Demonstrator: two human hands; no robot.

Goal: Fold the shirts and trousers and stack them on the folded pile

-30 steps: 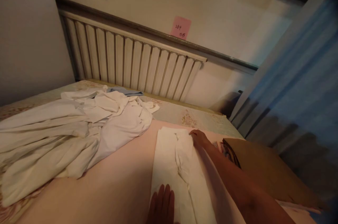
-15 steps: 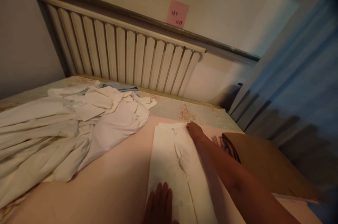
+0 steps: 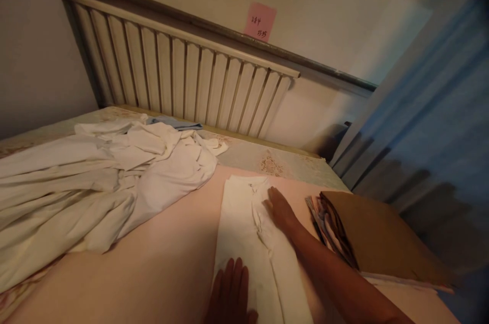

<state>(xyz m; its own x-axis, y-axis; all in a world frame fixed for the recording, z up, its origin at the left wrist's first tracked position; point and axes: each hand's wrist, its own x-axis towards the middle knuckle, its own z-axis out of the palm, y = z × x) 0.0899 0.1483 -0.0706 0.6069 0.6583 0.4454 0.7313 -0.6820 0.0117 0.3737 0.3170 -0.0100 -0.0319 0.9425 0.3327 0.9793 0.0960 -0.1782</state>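
Observation:
A long folded white garment [image 3: 244, 222] lies on a pink sheet [image 3: 160, 263], running from the bottom edge toward the wall. My left hand [image 3: 230, 291] rests flat on its near part, fingers stretched forward. Near the far end, my right hand [image 3: 279, 207] touches the right side of the cloth with its fingers extended. A crease or seam runs lengthwise between the two hands. I cannot make out what kind of garment it is.
Crumpled white clothes [image 3: 95, 176] are heaped at the left, with a blue cloth [image 3: 175, 123] behind them. A stack of folded fabric under a brown board [image 3: 385, 237] stands at the right. Beyond are a radiator [image 3: 183, 74], a pink note [image 3: 260, 21] and a blue curtain [image 3: 416, 135].
My right hand has come off the far corner of the garment and moved slightly nearer along its right side, fingers now extended. The left hand stays nearly in place.

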